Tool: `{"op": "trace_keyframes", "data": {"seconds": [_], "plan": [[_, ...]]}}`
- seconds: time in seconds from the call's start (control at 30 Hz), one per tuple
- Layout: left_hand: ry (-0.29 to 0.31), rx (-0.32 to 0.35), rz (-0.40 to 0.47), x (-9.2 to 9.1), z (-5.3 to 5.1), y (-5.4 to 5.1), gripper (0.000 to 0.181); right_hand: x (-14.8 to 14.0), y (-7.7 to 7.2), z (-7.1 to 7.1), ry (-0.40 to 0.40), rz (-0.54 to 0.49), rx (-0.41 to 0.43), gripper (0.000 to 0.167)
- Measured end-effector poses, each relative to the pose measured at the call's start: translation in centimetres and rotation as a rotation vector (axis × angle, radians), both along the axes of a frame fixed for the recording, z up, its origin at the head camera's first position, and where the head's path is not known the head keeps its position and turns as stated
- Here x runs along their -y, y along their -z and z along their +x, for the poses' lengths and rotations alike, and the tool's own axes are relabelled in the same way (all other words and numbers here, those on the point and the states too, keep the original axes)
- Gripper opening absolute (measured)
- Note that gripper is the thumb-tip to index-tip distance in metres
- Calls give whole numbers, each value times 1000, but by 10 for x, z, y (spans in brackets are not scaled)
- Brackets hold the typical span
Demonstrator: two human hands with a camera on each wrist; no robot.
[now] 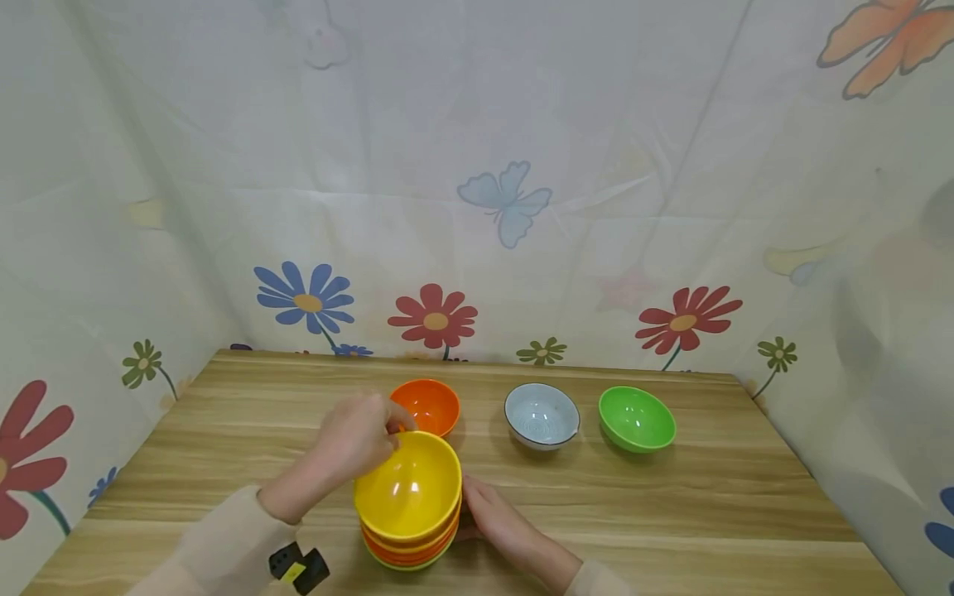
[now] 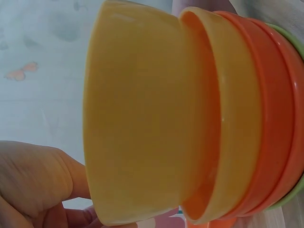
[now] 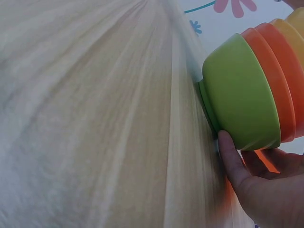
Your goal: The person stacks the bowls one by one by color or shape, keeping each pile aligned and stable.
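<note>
Wood-grain table [image 1: 708, 505] spans the head view's bottom. Low, left of centre, I see the left hand [image 1: 359, 434] pinching the top yellow bowl [image 1: 410, 488]; only the left wrist view shows it raised partly from the stack [image 2: 242, 114]. Right-hand fingers [image 3: 232, 156] rest loosely against the bottom bowl [image 3: 242, 95]. Beyond: orange bowl [image 1: 426, 401], grey bowl [image 1: 542, 414], green bowl [image 1: 637, 418].

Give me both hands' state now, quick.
Left hand: closed, pinching the top yellow bowl at its rim.
Right hand: open, resting against the green bottom bowl.

Head view forward-down, wrist views close, sharing bowl stack [image 2: 256, 114]
</note>
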State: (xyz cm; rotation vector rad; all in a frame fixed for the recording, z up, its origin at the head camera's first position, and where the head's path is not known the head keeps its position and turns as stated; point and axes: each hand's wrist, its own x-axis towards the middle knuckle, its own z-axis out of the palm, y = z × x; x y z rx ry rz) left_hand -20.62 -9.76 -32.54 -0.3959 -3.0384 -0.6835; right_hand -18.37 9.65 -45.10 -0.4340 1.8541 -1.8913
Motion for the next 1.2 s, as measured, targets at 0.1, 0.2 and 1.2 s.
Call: {"op": "trace_keyframes", "data": {"seconds": [0.1,0.2,1.2], "plan": [[0,8,4,0,-1,4,24,0,0,0,-4,3,3,53],[-2,16,5,0,-2,8,23,0,0,0,-6,9,4,53],[28,19,-5,2,-8,21,22,0,2,0,9,5,8,54]]}}
